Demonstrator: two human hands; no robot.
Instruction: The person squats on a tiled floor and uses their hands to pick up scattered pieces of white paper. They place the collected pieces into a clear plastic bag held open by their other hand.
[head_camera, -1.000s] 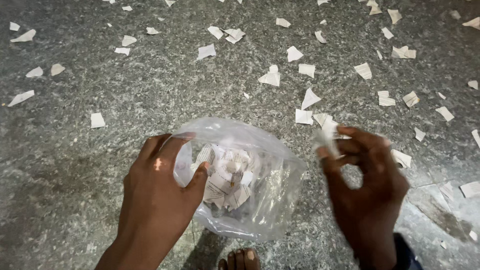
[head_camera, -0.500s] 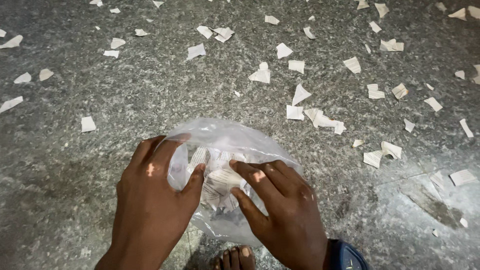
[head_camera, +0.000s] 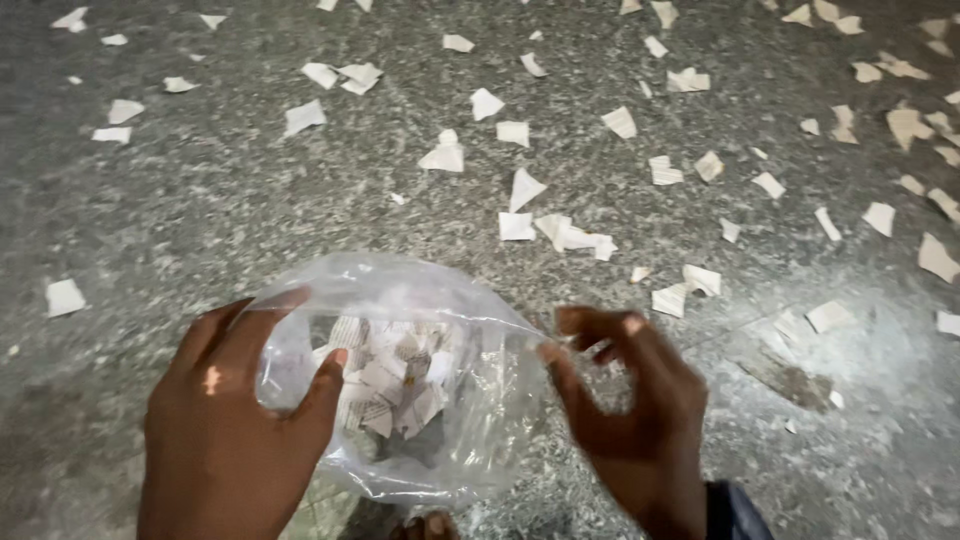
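Both hands (head_camera: 235, 430) (head_camera: 625, 415) grip bag (head_camera: 450, 330) rim, opp. sides.

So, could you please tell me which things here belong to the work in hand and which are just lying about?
In hand:
- left hand gripping clear plastic bag
- paper scraps inside
- right hand at the bag's rim

Lying about:
- scattered paper scraps
- stone floor

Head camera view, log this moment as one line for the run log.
left hand: grips clear plastic bag rim | right hand: fingers at opposite rim | bag: torn paper scraps inside | granite floor: loose paper pieces scattered
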